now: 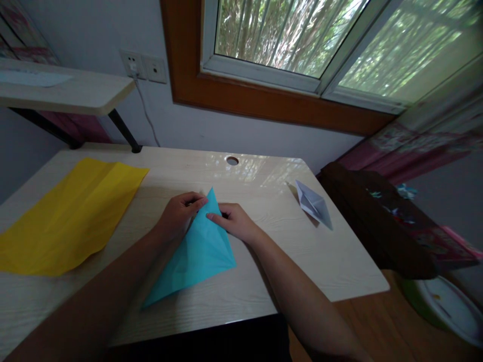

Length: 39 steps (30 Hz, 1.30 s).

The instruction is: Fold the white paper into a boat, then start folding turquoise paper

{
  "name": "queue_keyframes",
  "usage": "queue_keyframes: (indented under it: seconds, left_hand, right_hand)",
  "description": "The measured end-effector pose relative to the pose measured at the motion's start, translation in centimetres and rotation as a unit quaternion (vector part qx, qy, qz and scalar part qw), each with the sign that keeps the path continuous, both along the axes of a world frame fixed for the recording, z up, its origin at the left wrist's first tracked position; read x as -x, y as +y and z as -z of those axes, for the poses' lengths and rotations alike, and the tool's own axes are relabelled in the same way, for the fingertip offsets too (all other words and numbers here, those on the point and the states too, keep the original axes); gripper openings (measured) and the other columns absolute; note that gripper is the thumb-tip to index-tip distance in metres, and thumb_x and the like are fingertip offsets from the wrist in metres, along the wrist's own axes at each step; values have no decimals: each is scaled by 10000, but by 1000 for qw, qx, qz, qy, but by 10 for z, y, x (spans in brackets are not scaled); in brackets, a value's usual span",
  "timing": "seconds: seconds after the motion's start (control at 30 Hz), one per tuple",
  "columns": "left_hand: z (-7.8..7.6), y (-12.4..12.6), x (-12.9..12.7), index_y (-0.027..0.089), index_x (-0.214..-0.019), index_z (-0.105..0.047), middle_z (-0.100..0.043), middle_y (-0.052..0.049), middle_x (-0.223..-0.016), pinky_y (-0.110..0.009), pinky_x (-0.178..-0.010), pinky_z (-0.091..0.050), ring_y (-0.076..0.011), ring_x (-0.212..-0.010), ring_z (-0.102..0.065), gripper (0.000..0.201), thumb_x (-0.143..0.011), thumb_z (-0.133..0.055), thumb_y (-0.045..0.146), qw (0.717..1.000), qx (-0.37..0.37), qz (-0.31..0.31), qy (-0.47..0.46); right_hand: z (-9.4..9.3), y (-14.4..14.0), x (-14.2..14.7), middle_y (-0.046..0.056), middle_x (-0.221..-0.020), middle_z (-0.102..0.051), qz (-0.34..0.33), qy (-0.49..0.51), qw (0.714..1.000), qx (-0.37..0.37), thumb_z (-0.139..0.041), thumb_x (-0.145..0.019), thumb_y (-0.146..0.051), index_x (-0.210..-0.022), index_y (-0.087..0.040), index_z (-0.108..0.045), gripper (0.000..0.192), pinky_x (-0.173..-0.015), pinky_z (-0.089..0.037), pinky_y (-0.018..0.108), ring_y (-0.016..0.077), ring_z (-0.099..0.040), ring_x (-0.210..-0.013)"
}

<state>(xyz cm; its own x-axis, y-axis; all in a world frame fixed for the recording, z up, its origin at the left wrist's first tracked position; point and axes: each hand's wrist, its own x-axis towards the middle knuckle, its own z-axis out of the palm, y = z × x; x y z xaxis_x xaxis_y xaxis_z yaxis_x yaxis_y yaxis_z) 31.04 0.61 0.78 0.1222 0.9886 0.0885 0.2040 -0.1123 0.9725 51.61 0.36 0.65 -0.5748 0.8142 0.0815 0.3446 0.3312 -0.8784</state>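
Note:
A light-blue sheet of paper (199,254), folded into a triangle, is held over the front middle of the desk with its narrow tip pointing away from me. My left hand (180,213) pinches its left edge near the tip, thumb on top. On the right edge, slightly lower, my right hand (234,221) grips it with the thumb on the upper face and the other fingers tucked behind. Faint creases run across the blue paper. The fingers under the paper are partly hidden.
A large yellow sheet (71,216) lies on the desk (302,261) at left. A folded white paper boat (313,203) rests near the right edge. A raised shelf (90,93) stands at the back left, and a round cable hole (232,161) is near the far edge.

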Motion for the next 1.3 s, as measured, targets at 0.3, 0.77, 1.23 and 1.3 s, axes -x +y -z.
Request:
queue_keyframes:
  seconds: [0.3, 0.77, 1.23, 1.3]
  left_hand:
    - [-1, 0, 0, 193, -866, -766, -774, -44, -893, -300, -763, -532, -212, -837, -689, 305, -769, -756, 482, 999, -7, -25, -42]
    - [5, 4, 2, 189, -870, -779, -771, -45, -874, -286, -755, -520, -196, -811, -679, 298, -767, -780, 469, 997, 7, -21, -69]
    - [8, 6, 4, 194, -817, -783, -731, -27, -787, -274, -737, -492, -163, -758, -631, 177, -785, -767, 368, 991, 10, -17, -134]
    - [10, 6, 4, 200, -799, -781, -721, -20, -768, -269, -725, -483, -158, -746, -617, 164, -787, -760, 362, 991, 7, -21, -135]
  right_hand:
    - [-4, -3, 10, -28, -633, -485, -39, -65, 995, -63, -530, -936, -403, -687, -196, -540, 324, -582, -319, 254, 120, -439, -591]
    - [-2, -3, 9, -36, -650, -497, -50, -85, 993, -73, -548, -933, -339, -711, -183, -536, 271, -594, -307, 247, 106, -436, -594]
    - [-5, -3, 7, -39, -649, -491, -82, -65, 993, -61, -547, -933, -331, -726, -175, -543, 260, -592, -308, 244, 104, -430, -599]
    - [-5, -3, 7, -39, -649, -492, -86, -66, 992, -58, -550, -933, -335, -724, -175, -539, 264, -592, -309, 242, 106, -437, -606]
